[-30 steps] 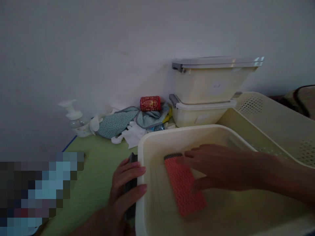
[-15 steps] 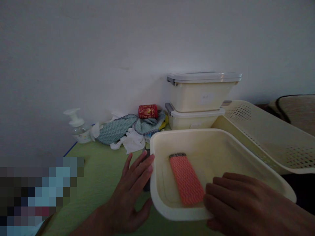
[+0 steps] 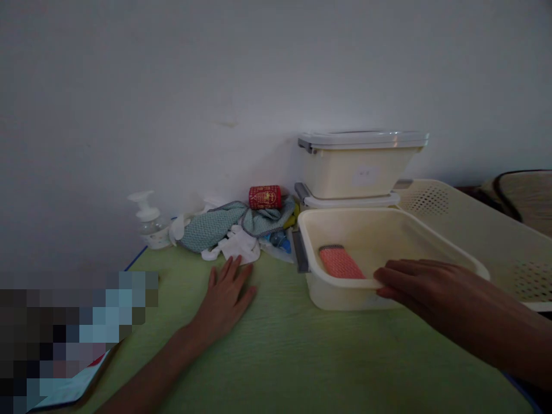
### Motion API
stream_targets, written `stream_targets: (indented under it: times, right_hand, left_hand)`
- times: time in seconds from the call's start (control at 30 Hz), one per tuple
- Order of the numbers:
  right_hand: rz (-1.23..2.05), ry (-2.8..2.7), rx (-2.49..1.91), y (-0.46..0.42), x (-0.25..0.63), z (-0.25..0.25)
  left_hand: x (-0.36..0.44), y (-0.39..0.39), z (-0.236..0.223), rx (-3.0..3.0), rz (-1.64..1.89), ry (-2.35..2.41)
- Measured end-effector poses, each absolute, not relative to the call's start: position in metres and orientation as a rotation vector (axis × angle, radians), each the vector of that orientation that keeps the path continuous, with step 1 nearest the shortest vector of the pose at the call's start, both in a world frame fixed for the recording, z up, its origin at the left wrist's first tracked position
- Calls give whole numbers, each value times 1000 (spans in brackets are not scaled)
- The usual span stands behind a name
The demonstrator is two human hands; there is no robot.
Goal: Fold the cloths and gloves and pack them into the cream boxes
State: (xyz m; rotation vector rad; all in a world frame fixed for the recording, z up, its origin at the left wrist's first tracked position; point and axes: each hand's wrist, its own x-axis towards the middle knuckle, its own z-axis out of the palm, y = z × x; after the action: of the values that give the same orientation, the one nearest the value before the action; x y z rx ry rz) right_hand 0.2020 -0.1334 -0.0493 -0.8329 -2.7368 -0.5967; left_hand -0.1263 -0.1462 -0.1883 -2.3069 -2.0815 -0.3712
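A cream plastic bin [image 3: 345, 298] without a lid rests on the green tabletop, and a folded coral-pink cloth [image 3: 342, 263] with a dark checked edge lies inside it. My right hand [image 3: 414, 282] grips the bin's near rim, fingers over the edge and thumb below. Left of the bin, my left hand [image 3: 226, 296] is spread flat on the table, its fingertips close to a crumpled white cloth [image 3: 241, 244]. A grey clip handle [image 3: 301, 251] shows at the bin's left side.
Two lidded cream boxes [image 3: 357, 169] are stacked by the wall. Beside them stands a long perforated basket [image 3: 470, 224]. At the back left are a pump bottle [image 3: 150, 224], a blue-grey cloth [image 3: 213, 226] and a red can-like cylinder [image 3: 264, 197]. Part of the left side is pixelated.
The bin has moved away toward the stacked boxes and sits lower, with my right hand still on its rim. My left hand has left its side and come down on the table.
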Motion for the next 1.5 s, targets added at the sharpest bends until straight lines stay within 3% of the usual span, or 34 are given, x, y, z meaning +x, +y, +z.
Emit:
stream_targets:
  times: [0.43,0.5,0.67,0.93,1.17,1.5]
  right_hand:
    - [-563,-2509,-735,-148,182,-44]
    - [-423,-2505,-598,-164,160,-43]
    - [-206,-2687,-423,-178,101,-74]
    - [362,-2572,-908,-131,38,-134]
    - [326,-2593,-914,-122,28,-160]
    - [237,-2704,-877,-127,31,-155]
  left_hand:
    - [-124,-147,-188,-2354,-424,-2006]
    - [-125,-145,-189,-2380,-567,-2025]
    - [-129,-136,-190,-2367,-1324,-2119]
    - [-140,-127,-181,-2275,-1745,-2139]
    - [-146,-122,-178,-2003,-1710,-2141]
    - [-177,-53,-115,-1749,-1245,-2360]
